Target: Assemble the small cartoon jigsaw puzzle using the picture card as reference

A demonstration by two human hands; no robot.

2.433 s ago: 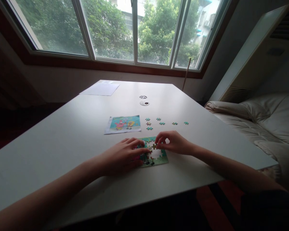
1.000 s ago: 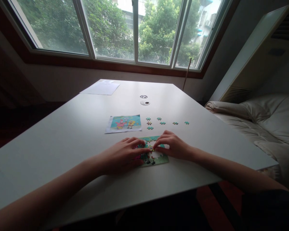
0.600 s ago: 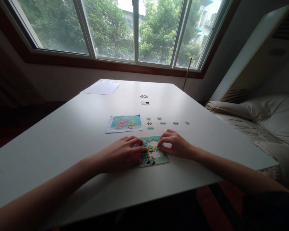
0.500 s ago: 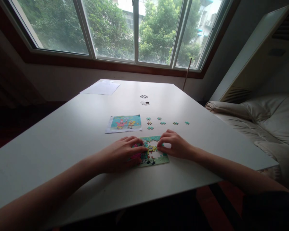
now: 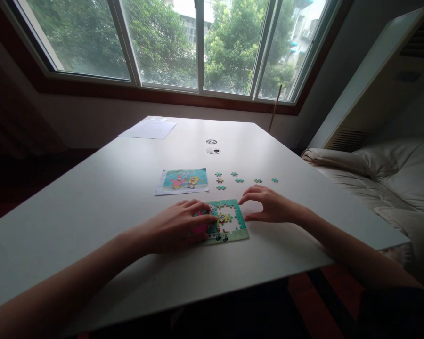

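Note:
A partly filled jigsaw puzzle (image 5: 240,232) lies flat on the white table, with a gap in its right half around a yellow cartoon face. My left hand (image 5: 183,220) rests over the puzzle's left side, fingers stretched across it and hiding that part. At the right edge of the puzzle, my right hand (image 5: 265,205) is held with thumb and fingers apart and nothing between them. Several loose puzzle pieces (image 5: 239,181) are spread behind the puzzle. To their left is a printed picture sheet (image 5: 185,181) with pink and yellow cartoon figures.
The white table (image 5: 109,188) carries two round inset discs (image 5: 213,150) farther back. A sheet of paper (image 5: 148,129) lies at the far left corner. Beyond the right edge stands a pale leather sofa (image 5: 392,174), and a window (image 5: 198,47) is at the back.
My right hand has drawn back to the right from the puzzle's gap, and its fingers have spread. My left hand stays in place.

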